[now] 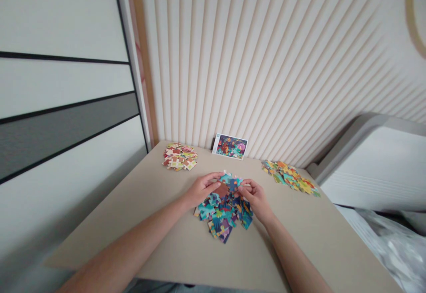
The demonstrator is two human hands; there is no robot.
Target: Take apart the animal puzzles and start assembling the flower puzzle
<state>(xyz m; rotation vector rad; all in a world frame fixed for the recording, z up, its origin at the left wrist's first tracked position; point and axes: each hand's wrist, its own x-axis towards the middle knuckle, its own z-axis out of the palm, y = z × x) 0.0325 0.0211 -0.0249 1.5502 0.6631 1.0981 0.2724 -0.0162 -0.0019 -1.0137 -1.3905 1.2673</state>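
Note:
My left hand (203, 190) is closed in a pinch at the left edge of a brown jigsaw puzzle piece (222, 190). Opposite it, my right hand (254, 199) pinches a dark blue puzzle piece (234, 183), thumb and fingers at its right side. The two pieces are close together; whether they interlock is too small to tell. Below both hands lies a loose heap of blue, teal and purple puzzle pieces (219, 216), partly covered by what I hold.
A picture card (230, 146) of a colourful scene leans against the ribbed wall. Red, white and green pieces (179, 156) are piled at the table's back left, yellow and orange ones (291, 176) at the back right. Beyond the table's right edge stands a pale padded panel (379, 164).

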